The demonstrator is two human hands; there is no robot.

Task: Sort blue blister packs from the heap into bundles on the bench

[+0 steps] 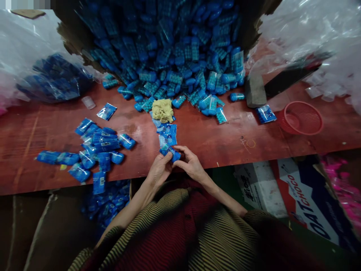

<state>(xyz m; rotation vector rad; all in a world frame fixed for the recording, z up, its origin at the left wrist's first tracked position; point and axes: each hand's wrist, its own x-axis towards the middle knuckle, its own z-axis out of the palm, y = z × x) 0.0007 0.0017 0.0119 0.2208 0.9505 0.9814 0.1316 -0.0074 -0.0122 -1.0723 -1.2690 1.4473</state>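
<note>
On the red table (pixel 197 135), below the blue heap (pixel 180 67), a blue packet (pixel 170 152) lies between both hands at the table's near edge: the left hand (pixel 163 165) pinches its near left side, the right hand (pixel 189 161) its right end.

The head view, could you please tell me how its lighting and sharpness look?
Head view: the blue container heap sinks into shadow at the top; clear plastic at upper right shows glare; the striped shirt looks soft; blocky pixels mask top-left corner.
</note>
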